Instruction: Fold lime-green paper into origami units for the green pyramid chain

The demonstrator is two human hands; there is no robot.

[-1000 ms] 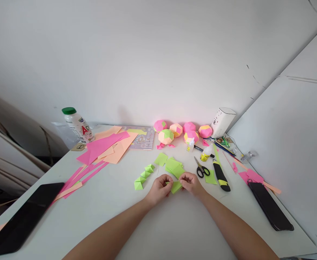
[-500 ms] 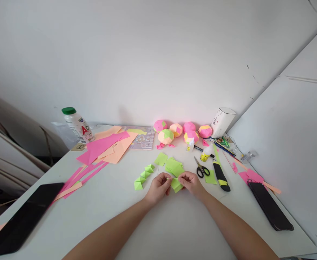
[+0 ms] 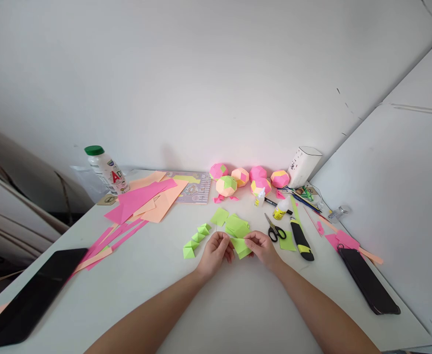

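A small green paper square with creases is held just above the table between both hands. My left hand pinches its left corner between thumb and forefinger. On the other side, my right hand grips the right edge, its lower fingers partly hidden behind the paper. Just beyond the fingers lies a loose pile of green paper squares, with one single green square beside it. Left of my left hand stands a row of folded green paper pieces.
Scissors, a box cutter and a glue bottle lie or stand to the right. Several paper balls line the wall. Pink sheets, a bottle and a tablet are left; a phone is far right.
The green square has turned slightly and shifted a little right. My left fingers have moved out to its corner, and more of the paper shows between the hands.
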